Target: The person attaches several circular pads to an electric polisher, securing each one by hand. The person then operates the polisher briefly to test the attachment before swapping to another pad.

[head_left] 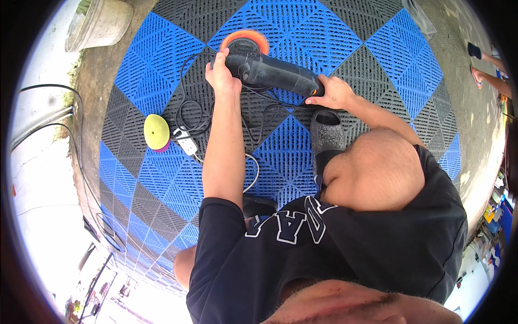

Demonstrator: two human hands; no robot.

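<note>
A black polisher (278,75) lies across in front of me, just above or on the tiled mat. My left hand (223,78) is wrapped round its head end, thumb on top. At the rear end of the body, my right hand (335,93) grips with its thumb along the near side. An orange round pad (260,40) shows at the far side of the polisher's head; its rim looks smeared. A black cord (190,109) lies in loops left of my left forearm. Beside it are a white power strip (186,142) and a yellow-green polishing pad (156,132) with a purple edge beneath.
Blue and dark grey slotted tiles (288,140) cover the floor. A whitish bucket (108,24) stands at the far left. Another person's feet (477,76) show on the concrete at right. My shoe (328,137) is close below my right hand. Black cables (81,140) hang at left.
</note>
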